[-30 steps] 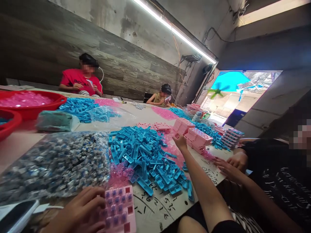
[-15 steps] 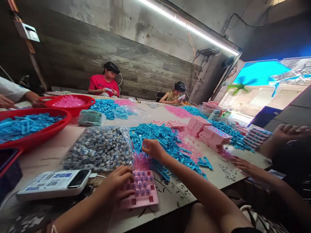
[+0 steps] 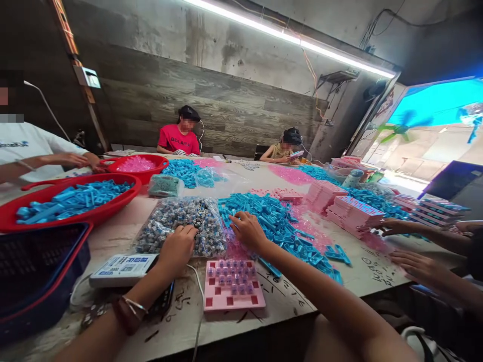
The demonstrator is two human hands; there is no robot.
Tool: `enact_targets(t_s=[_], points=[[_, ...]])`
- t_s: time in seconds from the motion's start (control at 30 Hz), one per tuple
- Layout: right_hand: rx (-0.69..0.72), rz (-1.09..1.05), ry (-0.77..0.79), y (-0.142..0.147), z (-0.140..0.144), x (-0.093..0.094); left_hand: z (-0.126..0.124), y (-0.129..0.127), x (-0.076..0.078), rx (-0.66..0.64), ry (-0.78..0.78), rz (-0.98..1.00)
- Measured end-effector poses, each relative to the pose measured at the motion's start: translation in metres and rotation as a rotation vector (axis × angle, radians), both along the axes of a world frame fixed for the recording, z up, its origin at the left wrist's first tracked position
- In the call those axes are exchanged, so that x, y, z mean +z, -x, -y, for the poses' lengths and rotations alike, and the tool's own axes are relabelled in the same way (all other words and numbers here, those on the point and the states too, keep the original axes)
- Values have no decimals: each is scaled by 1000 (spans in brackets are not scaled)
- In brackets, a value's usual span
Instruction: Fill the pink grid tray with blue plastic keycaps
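- A co-worker's hand point(image 3: 77, 160) rests by the red basin of pink parts point(image 3: 138, 167) at the far left; nearer sits the red basin of blue clips point(image 3: 71, 198), each colour kept apart so it can be scooped singly.
- A dark crate point(image 3: 37, 271) and a white box with a blue label point(image 3: 123, 269) lie on the desk point(image 3: 113, 239) edge, out of the working area.
- The left hand point(image 3: 177, 246) lies on the clear bag of small grey-and-blue parts point(image 3: 181, 226), fingers curled down into its near edge (whether they pinch a part I cannot tell).
- The pink tray point(image 3: 234, 284) lies flat between both arms, close to the body, its upper rows filled with pale purple caps, the lower cells bare.
- The right hand point(image 3: 247, 230) rests, fingers bent and loosely apart, on the edge of the blue clip pile point(image 3: 275, 221), clamped on nothing visible.
- Stacks of filled pink trays point(image 3: 352, 213) stand beyond; another person's hands point(image 3: 415, 264) lie at the right.
- Against half a second ago: the left hand has left the tray for the bag, the right has dropped from lifted onto the pile, and the view has swung left.
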State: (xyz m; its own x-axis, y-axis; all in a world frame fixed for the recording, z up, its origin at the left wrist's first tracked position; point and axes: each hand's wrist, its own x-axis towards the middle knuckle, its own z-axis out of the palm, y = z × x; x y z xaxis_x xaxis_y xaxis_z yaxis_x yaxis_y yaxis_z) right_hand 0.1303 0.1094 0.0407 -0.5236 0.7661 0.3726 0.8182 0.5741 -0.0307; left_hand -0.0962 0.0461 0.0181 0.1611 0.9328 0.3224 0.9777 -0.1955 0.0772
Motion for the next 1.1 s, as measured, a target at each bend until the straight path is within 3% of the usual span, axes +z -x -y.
enact_targets(t_s=[0.2, 0.4, 0.67, 0.87, 1.1], points=[[336, -298, 182, -25, 48, 21, -1, -4, 8, -32, 48, -122], [377, -422, 335, -35, 99, 21, -16, -6, 22, -68, 73, -209], [292, -462, 410, -56, 92, 26, -18, -3, 16, -94, 56, -233], [238, -521, 566, -64, 88, 24, -16, -2, 15, -106, 66, -239], [327, -425, 562, -52, 96, 21, -21, 0, 10, -148, 62, -245]])
